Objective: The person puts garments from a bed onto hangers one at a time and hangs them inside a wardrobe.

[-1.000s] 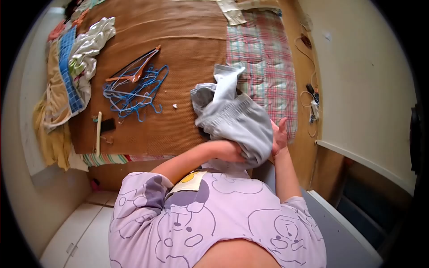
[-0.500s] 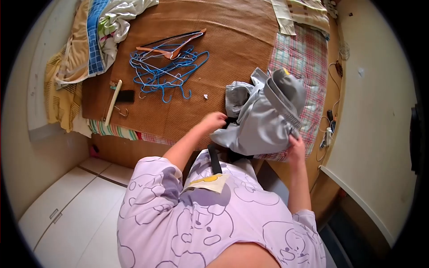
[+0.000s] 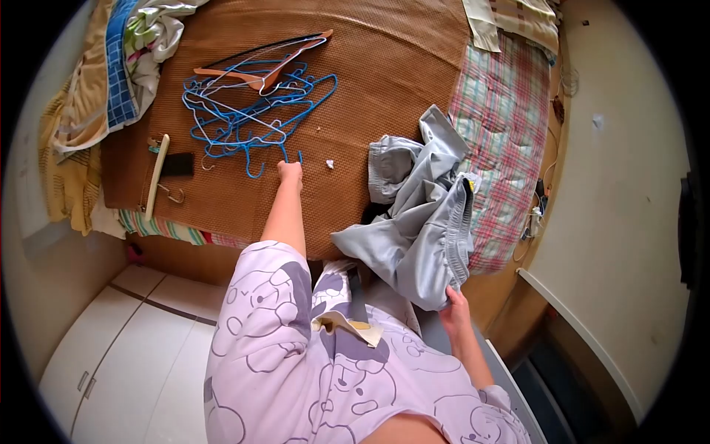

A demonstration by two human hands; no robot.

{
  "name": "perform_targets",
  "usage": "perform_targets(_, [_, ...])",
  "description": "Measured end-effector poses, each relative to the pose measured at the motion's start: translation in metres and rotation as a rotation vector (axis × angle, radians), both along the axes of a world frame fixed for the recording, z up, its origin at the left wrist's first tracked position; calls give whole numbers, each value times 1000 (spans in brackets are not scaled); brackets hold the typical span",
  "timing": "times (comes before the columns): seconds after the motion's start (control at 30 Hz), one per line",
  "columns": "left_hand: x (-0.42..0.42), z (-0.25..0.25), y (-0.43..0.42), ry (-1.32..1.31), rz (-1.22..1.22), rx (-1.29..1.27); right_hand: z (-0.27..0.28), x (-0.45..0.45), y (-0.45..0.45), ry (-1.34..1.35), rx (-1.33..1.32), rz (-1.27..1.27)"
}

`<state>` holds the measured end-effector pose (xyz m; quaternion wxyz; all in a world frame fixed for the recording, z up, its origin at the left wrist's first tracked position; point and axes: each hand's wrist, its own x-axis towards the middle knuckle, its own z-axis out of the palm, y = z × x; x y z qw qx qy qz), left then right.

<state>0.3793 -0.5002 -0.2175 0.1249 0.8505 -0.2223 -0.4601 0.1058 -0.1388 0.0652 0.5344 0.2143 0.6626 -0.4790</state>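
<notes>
My left hand (image 3: pixel 291 175) is stretched out over the mat, its fingers closed at the hook of a blue clothes hanger (image 3: pixel 274 152) at the near side of a tangled heap. Several blue and white wire hangers make up that heap, with a wooden hanger (image 3: pixel 259 79) on top. On the right, my right hand (image 3: pixel 455 309) grips a pair of grey pants (image 3: pixel 414 237) by the elastic waistband. The pants lie crumpled across the bed's near edge, one gathered cuff (image 3: pixel 388 166) towards the heap. Folds hide part of the legs.
A brown woven mat (image 3: pixel 370 66) covers most of the bed, with a plaid quilt (image 3: pixel 499 140) showing at right. At left lie a pale trouser hanger (image 3: pixel 157 177), a dark flat object (image 3: pixel 177 165) and bunched bedding (image 3: pixel 122 89). A white scrap (image 3: pixel 330 164) rests mid-mat.
My left hand has left the pants and reached left and forward to the hangers. My right hand has drawn the waistband towards me, and the pants now hang lower.
</notes>
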Motion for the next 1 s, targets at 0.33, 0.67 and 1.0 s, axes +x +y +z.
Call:
perform_targets(0.33, [-10,83,28,726,448,-202,7,9,-9,32,-37,57])
perform_targets(0.67, [17,251,83,1014,639,-206,26,-16,-26,54,-129,78])
perform_targets(1.0, [10,227,151,521,413,67,41,-42,-9,62,-272,106])
